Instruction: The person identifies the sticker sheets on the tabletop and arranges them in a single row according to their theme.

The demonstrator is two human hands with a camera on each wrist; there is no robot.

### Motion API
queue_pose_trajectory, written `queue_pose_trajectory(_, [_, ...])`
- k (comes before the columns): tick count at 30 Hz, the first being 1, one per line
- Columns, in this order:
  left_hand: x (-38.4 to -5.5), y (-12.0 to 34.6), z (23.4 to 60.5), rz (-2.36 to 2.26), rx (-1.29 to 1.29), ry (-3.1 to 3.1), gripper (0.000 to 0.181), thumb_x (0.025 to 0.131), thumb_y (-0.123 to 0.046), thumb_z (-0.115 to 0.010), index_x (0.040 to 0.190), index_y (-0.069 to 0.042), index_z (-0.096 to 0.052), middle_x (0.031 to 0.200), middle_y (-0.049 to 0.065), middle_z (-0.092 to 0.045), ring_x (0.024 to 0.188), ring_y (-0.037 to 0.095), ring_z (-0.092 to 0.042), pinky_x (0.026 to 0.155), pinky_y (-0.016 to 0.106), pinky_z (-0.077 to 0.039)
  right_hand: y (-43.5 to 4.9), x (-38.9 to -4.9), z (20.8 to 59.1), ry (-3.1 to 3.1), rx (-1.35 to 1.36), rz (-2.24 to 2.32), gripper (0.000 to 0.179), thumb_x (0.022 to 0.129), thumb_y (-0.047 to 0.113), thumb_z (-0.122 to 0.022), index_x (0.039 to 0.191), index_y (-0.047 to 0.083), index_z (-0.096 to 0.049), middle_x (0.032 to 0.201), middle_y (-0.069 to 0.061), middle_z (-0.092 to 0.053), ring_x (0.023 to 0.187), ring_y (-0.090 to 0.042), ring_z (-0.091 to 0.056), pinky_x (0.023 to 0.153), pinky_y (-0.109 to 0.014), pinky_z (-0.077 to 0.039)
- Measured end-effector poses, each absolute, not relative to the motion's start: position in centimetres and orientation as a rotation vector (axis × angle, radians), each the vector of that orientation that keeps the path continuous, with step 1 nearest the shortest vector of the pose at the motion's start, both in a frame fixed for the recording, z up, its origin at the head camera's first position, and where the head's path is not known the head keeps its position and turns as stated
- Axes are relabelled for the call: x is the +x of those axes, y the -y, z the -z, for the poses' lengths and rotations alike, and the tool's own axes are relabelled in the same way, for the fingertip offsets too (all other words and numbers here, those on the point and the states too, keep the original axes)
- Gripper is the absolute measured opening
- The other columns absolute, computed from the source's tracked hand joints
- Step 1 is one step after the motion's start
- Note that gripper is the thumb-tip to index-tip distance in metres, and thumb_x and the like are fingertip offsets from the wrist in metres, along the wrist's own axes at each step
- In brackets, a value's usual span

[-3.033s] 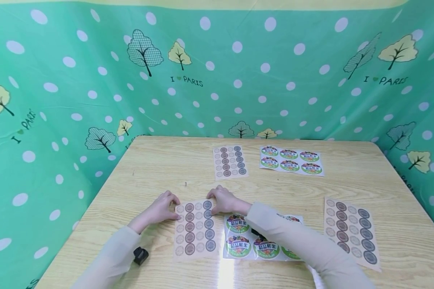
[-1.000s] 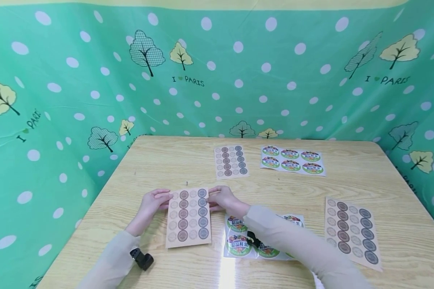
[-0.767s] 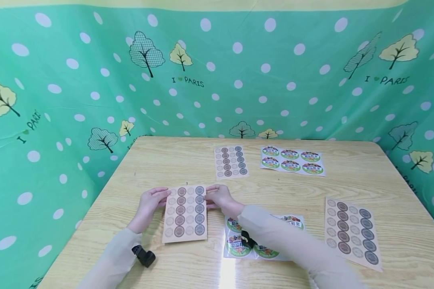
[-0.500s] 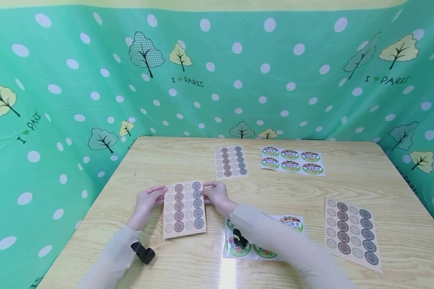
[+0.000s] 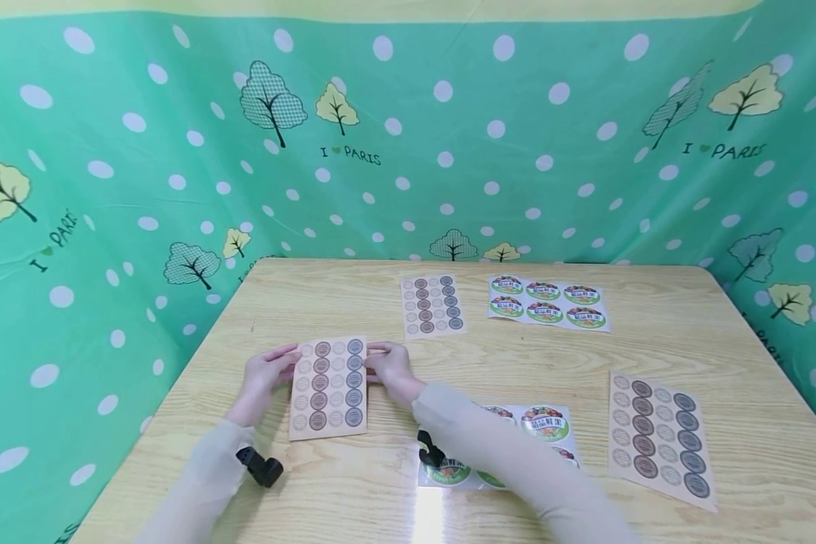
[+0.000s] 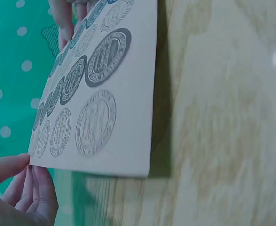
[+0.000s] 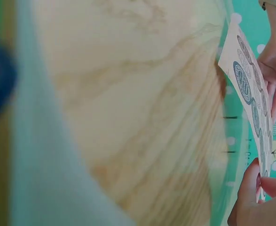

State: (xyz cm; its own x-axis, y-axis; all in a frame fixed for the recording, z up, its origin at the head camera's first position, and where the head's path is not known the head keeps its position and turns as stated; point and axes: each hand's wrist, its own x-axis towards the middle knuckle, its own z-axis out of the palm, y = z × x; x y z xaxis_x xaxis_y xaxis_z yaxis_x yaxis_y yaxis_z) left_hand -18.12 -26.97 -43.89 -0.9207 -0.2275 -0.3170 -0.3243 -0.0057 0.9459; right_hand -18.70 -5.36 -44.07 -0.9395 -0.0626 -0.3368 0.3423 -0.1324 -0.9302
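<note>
A tan sticker sheet (image 5: 329, 387) with rows of round brown and grey seals is held up off the table, tilted, between both hands. My left hand (image 5: 261, 379) pinches its upper left edge, thumb on the front and fingers behind, as the left wrist view shows on the sheet (image 6: 128, 127). At the upper right edge my right hand (image 5: 392, 372) pinches it the same way; the right wrist view shows that thumb and fingers on the far end of the sheet (image 7: 243, 77). Under the right forearm lies a glossy sheet of fruit-label stickers (image 5: 545, 425), partly hidden by the sleeve.
At the back of the wooden table (image 5: 299, 295) lie a smaller seal sticker sheet (image 5: 435, 305) and a fruit-label sheet (image 5: 548, 302). Another seal sticker sheet (image 5: 661, 438) lies at the right. A black wrist camera (image 5: 261, 465) sits on the left cuff.
The seal sticker sheet, first lying flat with both hands at its top corners, has been lifted and tilted. Both hands have carried it leftward and slightly back.
</note>
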Motion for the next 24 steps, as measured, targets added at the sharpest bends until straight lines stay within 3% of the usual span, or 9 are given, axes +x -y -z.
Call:
queue_pose_trajectory(7, [-18.3,27.9,42.8,-1.98,-0.4,-2.203,0.049,0.086,-0.007,-0.053,0.129,0.009,-0.035,0.083,-0.007,-0.063,0.073,0.006,-0.061,0.07,0.021,-0.052,6.1,-18.7,44.3,-1.776,0.247,2.11,0.05,0.073,-0.014,-0.054,0.121,0.001,-0.05,0.087,-0.016,-0.063,0.07,-0.02,-0.063,0.064,-0.028,-0.054])
queue_pose_trajectory(24, [-20.2,31.3,43.4,-1.911,-0.334,-2.179,0.056,0.085,0.004,-0.049,0.135,0.005,-0.025,0.084,-0.01,-0.062,0.076,0.002,-0.06,0.069,0.019,-0.051,8.4,-19.4,44.7,-1.64,0.15,2.034,0.078,0.069,-0.02,-0.055,0.137,0.012,-0.031,0.081,-0.017,-0.063,0.066,-0.021,-0.063,0.062,-0.031,-0.055])
